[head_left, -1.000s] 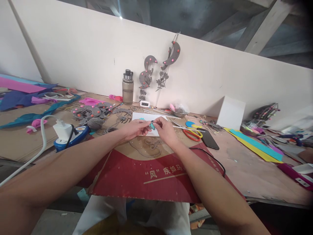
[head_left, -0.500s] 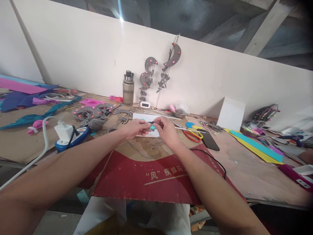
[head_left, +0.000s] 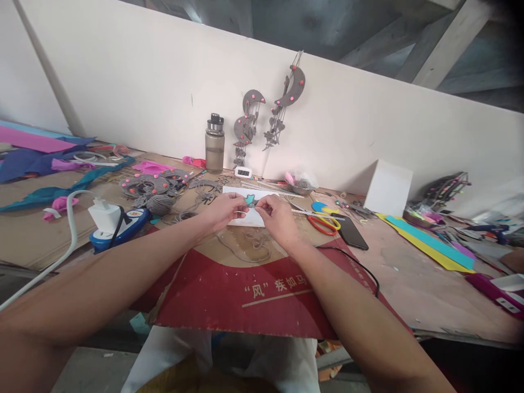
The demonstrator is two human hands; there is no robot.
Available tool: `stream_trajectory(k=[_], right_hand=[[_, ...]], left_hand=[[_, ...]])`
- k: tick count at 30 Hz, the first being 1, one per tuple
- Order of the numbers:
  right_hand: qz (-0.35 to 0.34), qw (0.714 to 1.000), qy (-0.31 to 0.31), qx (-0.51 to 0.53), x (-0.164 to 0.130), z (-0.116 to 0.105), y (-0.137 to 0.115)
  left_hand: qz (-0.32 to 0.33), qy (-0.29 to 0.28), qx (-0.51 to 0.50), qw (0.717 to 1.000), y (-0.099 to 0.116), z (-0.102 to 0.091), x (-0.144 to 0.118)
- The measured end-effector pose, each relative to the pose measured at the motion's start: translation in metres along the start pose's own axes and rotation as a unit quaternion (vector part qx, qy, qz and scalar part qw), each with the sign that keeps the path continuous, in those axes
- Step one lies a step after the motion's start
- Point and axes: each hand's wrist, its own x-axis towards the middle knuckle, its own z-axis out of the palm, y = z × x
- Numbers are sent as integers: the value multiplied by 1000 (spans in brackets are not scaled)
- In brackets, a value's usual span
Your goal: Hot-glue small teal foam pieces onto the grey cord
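Note:
A small teal cut-out piece (head_left: 249, 200) is pinched in the fingers of my left hand (head_left: 227, 210). The thumb and fingers of my right hand (head_left: 277, 214) are closed at its right side, where a small grey bit shows; what exactly they grip is too small to make out. Both hands are over a white sheet (head_left: 254, 219). Grey yarn (head_left: 257, 241) lies loosely on the cardboard (head_left: 229, 252) in front. Just right of my right hand are scissors (head_left: 323, 224) with a red and yellow handle.
A black phone (head_left: 351, 232) lies beyond the scissors. Left are a blue power strip (head_left: 135, 225) with a white plug and a heap of grey pieces (head_left: 149, 188). At the back stand a bottle (head_left: 215, 150) and small clock (head_left: 243, 172); grey moon-shaped hangings (head_left: 295, 87) are on the wall.
The teal piece has turned so its flat face shows more between my hands. My right fingers have shifted slightly to the right, and the view has tilted a little.

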Motion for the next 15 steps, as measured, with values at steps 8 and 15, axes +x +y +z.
stream_trajectory(k=[8, 15], right_hand=[[80, 994, 0, -72, 6, -10, 15], [288, 912, -139, -257, 7, -16, 43]], left_hand=[[64, 37, -27, 997, 1, -4, 6], [57, 49, -23, 997, 5, -6, 5]])
